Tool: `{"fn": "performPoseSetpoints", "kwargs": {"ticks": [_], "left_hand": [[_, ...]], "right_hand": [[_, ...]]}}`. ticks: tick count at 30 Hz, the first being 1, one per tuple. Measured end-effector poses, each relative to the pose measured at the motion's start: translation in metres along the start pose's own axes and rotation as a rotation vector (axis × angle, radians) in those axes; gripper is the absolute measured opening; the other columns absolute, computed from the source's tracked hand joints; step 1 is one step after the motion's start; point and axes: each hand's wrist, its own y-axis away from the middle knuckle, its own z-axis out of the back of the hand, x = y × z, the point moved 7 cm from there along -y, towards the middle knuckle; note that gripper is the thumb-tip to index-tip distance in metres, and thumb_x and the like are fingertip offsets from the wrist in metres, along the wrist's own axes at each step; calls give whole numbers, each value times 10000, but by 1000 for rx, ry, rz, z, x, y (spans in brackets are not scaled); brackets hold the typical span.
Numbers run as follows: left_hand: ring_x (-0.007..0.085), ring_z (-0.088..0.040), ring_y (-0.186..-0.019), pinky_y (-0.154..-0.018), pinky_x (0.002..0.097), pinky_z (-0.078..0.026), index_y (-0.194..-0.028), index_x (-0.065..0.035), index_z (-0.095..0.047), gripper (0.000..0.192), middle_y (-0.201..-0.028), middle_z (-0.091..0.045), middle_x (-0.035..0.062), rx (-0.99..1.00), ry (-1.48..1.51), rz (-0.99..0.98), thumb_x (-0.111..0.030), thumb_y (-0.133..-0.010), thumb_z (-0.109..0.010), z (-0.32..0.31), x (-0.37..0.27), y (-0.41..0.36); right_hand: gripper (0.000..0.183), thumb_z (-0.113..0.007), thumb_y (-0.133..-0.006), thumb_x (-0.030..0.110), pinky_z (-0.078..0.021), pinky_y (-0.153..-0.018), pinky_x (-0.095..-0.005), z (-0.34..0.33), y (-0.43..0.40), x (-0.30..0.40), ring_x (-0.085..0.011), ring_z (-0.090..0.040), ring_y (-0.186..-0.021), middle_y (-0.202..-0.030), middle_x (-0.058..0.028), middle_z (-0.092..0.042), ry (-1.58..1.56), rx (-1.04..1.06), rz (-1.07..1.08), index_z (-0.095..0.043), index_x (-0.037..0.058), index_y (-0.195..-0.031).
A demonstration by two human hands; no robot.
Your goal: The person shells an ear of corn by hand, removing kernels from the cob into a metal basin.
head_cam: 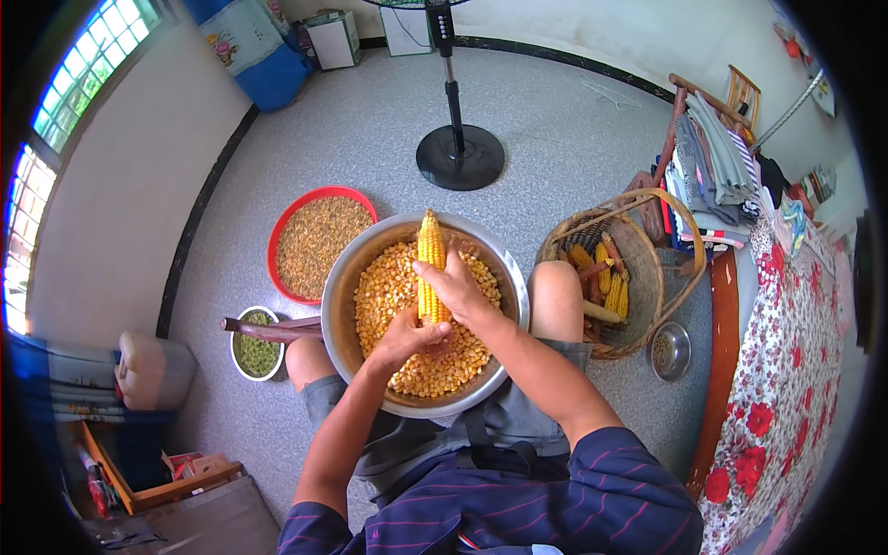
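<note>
Between my hands an ear of yellow corn [431,251] is held upright over a wide steel basin [338,305] on my lap. My left hand [408,338] grips the lower end of the ear, its thumb across the base. Higher up, my right hand [454,288] wraps the ear's right side with the thumb on its front. Loose corn kernels [388,277] fill much of the basin beneath both hands. Some rows near the ear's lower end are hidden by my fingers.
At right stands a wicker basket [642,277] with corn ears and cobs, near a small steel bowl [670,352]. To the left are a red tray [322,243] of grain and a bowl of green bits [258,347]. A pedestal fan [460,158] stands ahead, a floral-covered bed [770,388] right.
</note>
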Motion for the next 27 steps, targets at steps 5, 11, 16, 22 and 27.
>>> {"fn": "performPoseSetpoints", "kwargs": {"ticks": [5, 11, 16, 22, 27], "left_hand": [[129, -644, -640, -574, 259, -508, -955, 9, -633, 471, -756, -679, 80, -13, -151, -68, -439, -842, -718, 2, -4, 1], [149, -665, -721, -618, 258, -517, -1035, 28, -622, 504, -861, -694, 114, 118, -84, -20, -455, -892, -647, -9, -11, 6], [206, -677, -859, -704, 311, -552, -1198, 26, -533, 513, -1016, -668, 146, 173, 43, 3, -421, -949, -567, -11, -7, 10], [216, -677, -885, -721, 317, -558, -1229, 18, -508, 541, -1017, -658, 139, 128, 136, 52, -432, -939, -583, -13, -4, 6], [192, -679, -791, -646, 287, -552, -1083, 0, -577, 536, -899, -666, 97, 28, -120, 33, -488, -877, -656, 3, 5, 3]], "right_hand": [[518, -668, -891, 173, -520, -652, -280, -2, 1, -5, -131, -598, -788, -1026, -90, -580, -8, 46, -78, -409, -8, -1301], [491, -673, -890, 194, -510, -631, -270, 4, -3, -8, -124, -585, -755, -957, -75, -576, -15, 85, -49, -431, -9, -1265], [448, -672, -885, 191, -500, -608, -265, -3, 5, 0, -105, -566, -728, -916, -62, -570, -61, 144, -184, -460, -9, -1225], [486, -688, -859, 241, -515, -718, -315, 9, -3, -10, -184, -612, -837, -984, -121, -603, 151, 29, -22, -488, -39, -1201], [494, -691, -858, 257, -512, -732, -321, -5, 3, 4, -193, -615, -862, -975, -123, -607, 339, 61, 89, -485, -41, -1193]]}}
